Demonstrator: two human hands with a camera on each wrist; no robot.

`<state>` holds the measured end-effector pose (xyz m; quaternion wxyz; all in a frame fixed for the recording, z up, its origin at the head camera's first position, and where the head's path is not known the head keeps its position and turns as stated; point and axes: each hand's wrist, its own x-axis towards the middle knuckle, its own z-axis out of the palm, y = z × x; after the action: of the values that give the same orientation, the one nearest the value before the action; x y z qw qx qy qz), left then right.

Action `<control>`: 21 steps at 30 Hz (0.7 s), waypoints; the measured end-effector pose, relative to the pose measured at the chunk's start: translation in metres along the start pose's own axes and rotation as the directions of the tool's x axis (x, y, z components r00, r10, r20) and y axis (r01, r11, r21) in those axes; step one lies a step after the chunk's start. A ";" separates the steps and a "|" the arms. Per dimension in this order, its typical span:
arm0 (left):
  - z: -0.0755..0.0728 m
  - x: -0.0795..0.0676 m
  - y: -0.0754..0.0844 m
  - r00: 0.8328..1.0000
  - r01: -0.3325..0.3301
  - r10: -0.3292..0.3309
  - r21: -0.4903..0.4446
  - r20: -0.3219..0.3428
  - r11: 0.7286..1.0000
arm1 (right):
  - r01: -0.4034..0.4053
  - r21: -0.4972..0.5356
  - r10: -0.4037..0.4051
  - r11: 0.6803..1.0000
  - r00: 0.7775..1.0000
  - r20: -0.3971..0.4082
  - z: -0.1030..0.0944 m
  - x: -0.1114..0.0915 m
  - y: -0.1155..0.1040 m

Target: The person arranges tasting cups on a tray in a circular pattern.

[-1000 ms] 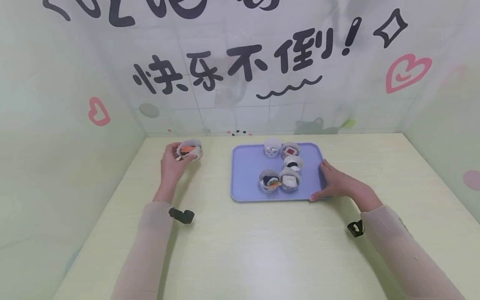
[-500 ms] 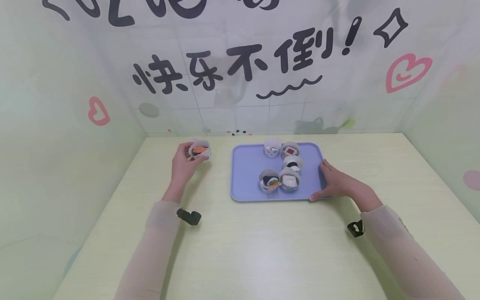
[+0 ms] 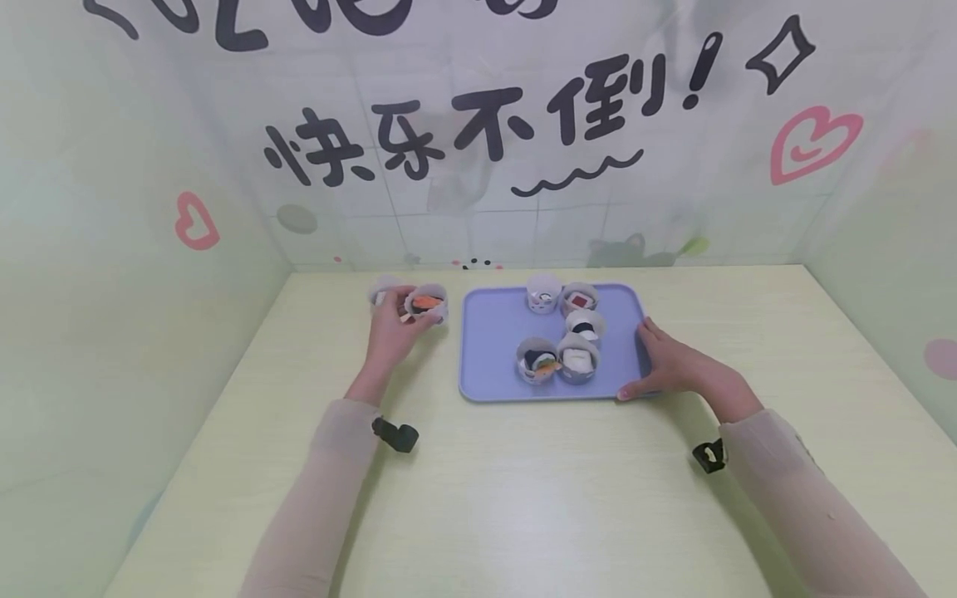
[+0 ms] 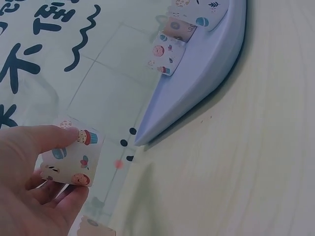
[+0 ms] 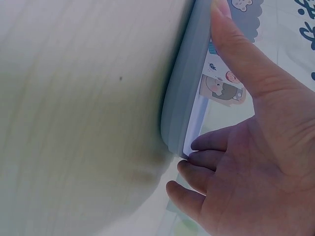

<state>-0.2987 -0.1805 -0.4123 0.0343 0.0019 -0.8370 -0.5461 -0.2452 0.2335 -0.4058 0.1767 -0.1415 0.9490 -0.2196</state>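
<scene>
My left hand (image 3: 394,334) grips a small printed paper cup (image 3: 428,309) that holds a sushi piece with an orange topping. In the left wrist view, thumb and fingers close round the side of this cup (image 4: 74,155), held upright and apart from the tray. A second paper cup (image 3: 380,287) stands behind that hand, partly hidden by it. On the right, my right hand (image 3: 669,365) holds the near right corner of the lilac tray (image 3: 489,345), thumb along the near edge and fingers at the right side. The right wrist view shows the tray's rim (image 5: 182,98) between thumb and fingers.
Several paper cups stand on the tray, among them one with dark-wrapped sushi (image 3: 538,363), one with a white piece (image 3: 578,363) and one with a red-centred piece (image 3: 579,301). A printed curtain (image 3: 478,224) hangs behind the pale table (image 3: 486,498).
My left hand has carried the orange-topped sushi cup rightward, closer to the tray. The other cup at the far left has come into view behind it. Tray and right hand stay put.
</scene>
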 end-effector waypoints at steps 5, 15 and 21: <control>0.012 0.001 0.001 0.999 -0.015 0.015 0.005 0.035 1.000 | -0.005 0.000 0.005 1.000 1.000 -0.003 0.000 0.000 0.001; 0.035 0.002 0.003 0.997 -0.024 0.021 0.040 0.078 0.999 | -0.006 0.003 0.006 1.000 1.000 -0.004 0.001 0.000 0.002; 0.048 0.001 0.005 0.994 -0.043 0.038 0.045 0.104 0.998 | -0.007 -0.002 0.007 1.000 1.000 -0.007 0.002 0.000 0.001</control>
<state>-0.3022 -0.1350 -0.4272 0.0023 -0.0425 -0.8501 -0.5248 -0.2446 0.2335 -0.4075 0.1741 -0.1376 0.9502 -0.2186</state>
